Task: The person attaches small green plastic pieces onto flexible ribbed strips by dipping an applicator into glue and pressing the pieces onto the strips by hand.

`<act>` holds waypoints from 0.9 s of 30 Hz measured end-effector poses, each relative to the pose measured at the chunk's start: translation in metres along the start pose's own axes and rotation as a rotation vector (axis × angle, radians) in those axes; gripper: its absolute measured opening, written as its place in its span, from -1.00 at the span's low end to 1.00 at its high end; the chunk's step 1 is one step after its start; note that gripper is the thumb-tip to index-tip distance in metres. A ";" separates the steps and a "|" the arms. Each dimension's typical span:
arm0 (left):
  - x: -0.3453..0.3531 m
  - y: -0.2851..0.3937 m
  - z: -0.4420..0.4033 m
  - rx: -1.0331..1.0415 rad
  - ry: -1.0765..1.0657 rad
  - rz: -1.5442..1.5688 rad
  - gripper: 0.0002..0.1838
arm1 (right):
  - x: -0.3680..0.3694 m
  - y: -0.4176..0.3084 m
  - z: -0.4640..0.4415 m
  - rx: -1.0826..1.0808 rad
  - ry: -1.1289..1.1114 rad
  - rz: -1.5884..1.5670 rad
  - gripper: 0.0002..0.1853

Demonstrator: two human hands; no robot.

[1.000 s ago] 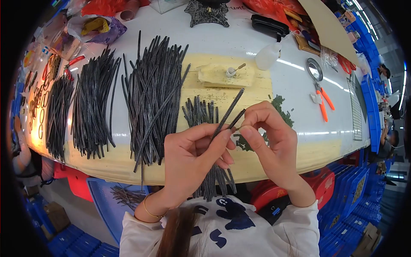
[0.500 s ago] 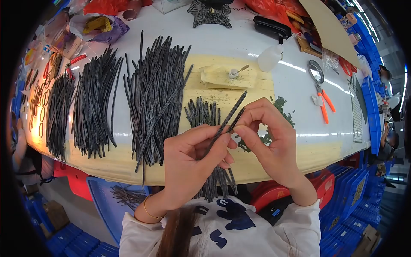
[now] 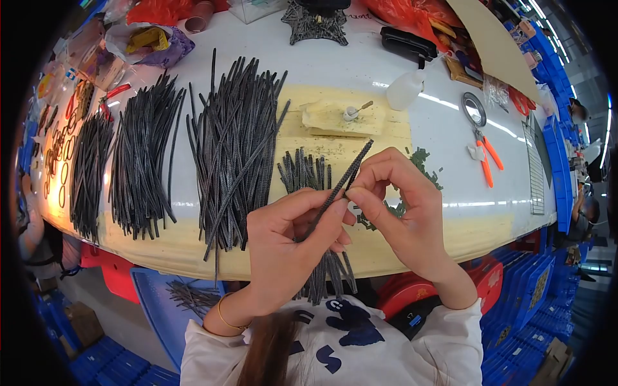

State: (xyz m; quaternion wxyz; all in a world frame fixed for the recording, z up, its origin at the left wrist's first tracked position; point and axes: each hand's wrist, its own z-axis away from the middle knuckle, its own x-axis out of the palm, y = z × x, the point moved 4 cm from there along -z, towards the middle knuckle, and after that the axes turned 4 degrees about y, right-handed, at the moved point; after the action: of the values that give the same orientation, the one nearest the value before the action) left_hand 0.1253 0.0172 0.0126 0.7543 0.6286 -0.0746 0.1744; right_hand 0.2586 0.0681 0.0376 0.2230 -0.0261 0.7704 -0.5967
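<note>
Black ribbed strips (image 3: 353,166) stand slanted between thumb and fingers of my left hand (image 3: 286,235), their upper ends pointing away from me. My right hand (image 3: 402,206) is closed in a pinch against them, just above the left thumb. What sits between the right fingertips is mostly hidden; it seems to be one of the strips. Under my hands a smaller bundle of black strips (image 3: 302,170) lies across the table's near edge. Small dark green pieces (image 3: 421,164) are scattered behind my right hand.
Three larger piles of black strips (image 3: 235,148) lie to the left. Beyond my hands are a small white pot (image 3: 350,114) with a stick and a white bottle (image 3: 405,90). Orange-handled pliers (image 3: 492,161) and a tape roll (image 3: 474,108) lie at right. Red stools flank the near edge.
My right fingertips have shifted slightly left and down. The strip that leaned apart now lies close alongside the other. My left hand has hardly moved.
</note>
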 end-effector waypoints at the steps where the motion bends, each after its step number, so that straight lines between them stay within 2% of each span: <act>1: 0.000 0.000 0.000 -0.005 0.007 0.005 -0.85 | 0.000 0.002 0.000 0.043 0.021 -0.047 -0.93; 5: -0.002 0.000 -0.001 -0.020 0.029 0.017 -0.85 | -0.001 0.008 0.001 0.169 0.083 -0.189 -0.93; 9: -0.001 0.002 0.000 0.020 0.044 0.008 -0.86 | -0.001 0.014 0.003 0.251 -0.035 -0.310 -0.93; 15: -0.001 0.003 -0.001 0.033 0.019 -0.039 -0.88 | -0.005 0.013 0.000 0.218 -0.042 -0.251 -0.89; 19: -0.001 0.010 -0.003 -0.079 -0.025 -0.016 -0.89 | -0.005 0.011 -0.004 0.484 -0.159 -0.466 -0.90; 27: -0.011 0.014 -0.016 -0.044 -0.070 -0.164 -0.88 | -0.010 0.008 -0.022 0.513 -0.302 -0.257 -0.92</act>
State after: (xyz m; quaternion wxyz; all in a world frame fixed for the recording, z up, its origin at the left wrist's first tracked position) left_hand 0.1083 0.0327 0.0185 0.7766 0.6215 -0.0530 0.0884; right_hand 0.2609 0.0935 0.0369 0.2569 -0.1542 0.5434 -0.7842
